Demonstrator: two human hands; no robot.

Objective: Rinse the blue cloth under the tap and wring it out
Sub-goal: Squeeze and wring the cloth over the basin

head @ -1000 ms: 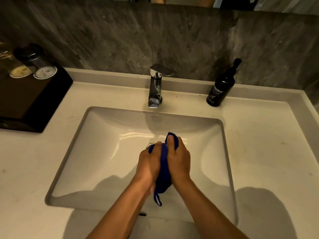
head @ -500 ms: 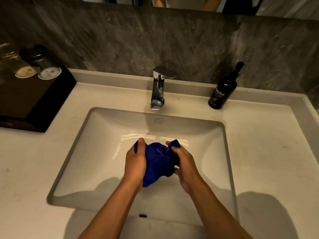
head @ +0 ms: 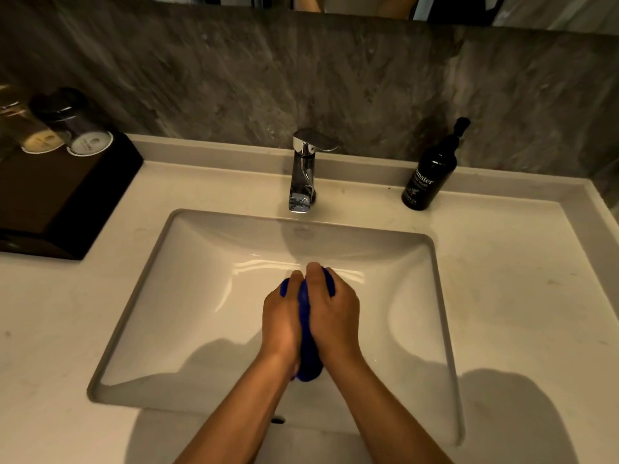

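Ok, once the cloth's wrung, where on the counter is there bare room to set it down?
Bare countertop lies right of the sink, in front of the black hand wash bottle. Another patch sits left of the sink, in front of the dark tray. Both hands hold the blue cloth.

I see a polished chrome tap (head: 303,175), glossy white ceramic sink (head: 187,296), matt pale stone worktop (head: 522,296), soft blue cloth (head: 306,363), glossy dark bottle (head: 430,175).

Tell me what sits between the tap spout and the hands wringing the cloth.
Head view: only bare basin lies between the tap and the hands; no water stream is visible. Left hand and right hand squeeze the blue cloth.
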